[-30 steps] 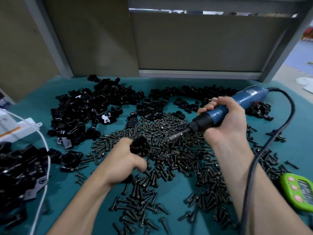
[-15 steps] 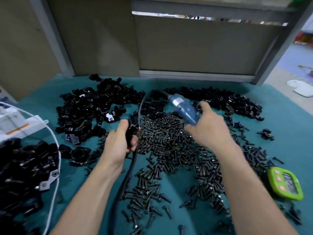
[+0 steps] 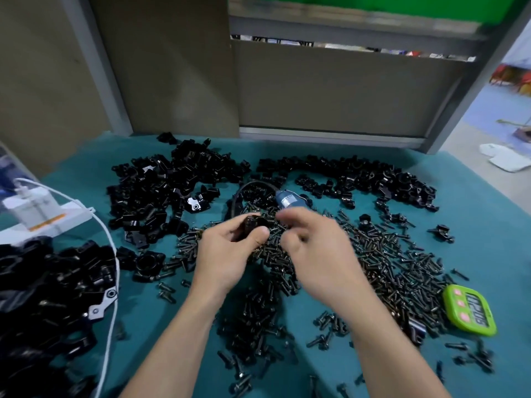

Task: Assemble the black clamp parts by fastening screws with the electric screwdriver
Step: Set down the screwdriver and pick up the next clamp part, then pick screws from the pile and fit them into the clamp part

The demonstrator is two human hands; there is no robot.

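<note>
A: On the teal table, heaps of black clamp parts ring a spread of screws; the electric screwdriver lies just behind the hands.

B: The left hand grips one clamp; the right hand is blurred, its fingers curled beside it, hold unclear.

Black clamp parts and black screws cover a teal desk; the electric screwdriver is blue with a black cord, the timer lime green with pink buttons, the cable white.
</note>
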